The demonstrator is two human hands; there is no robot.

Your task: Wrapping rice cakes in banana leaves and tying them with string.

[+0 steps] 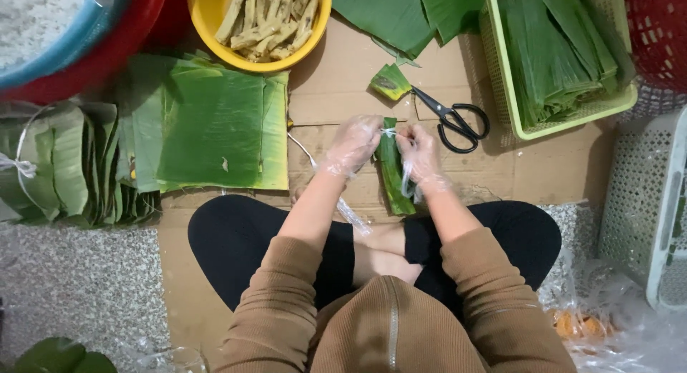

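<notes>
A narrow roll wrapped in green banana leaf (392, 174) lies lengthwise on the cardboard in front of my crossed legs. My left hand (352, 143) and my right hand (419, 153), both in clear plastic gloves, pinch a thin white string (387, 132) at the roll's far end. A loose length of that string trails from the left hand toward the stacked leaves. The roll's near end pokes out between my wrists.
Black scissors (455, 120) and a cut leaf scrap (391, 82) lie just beyond the hands. Flat leaves (215, 123) are stacked at left, folded leaf bundles (64, 165) farther left. A yellow bowl of pale strips (259, 19), a green basket of leaves (554, 51) and a white basket (647, 201) surround me.
</notes>
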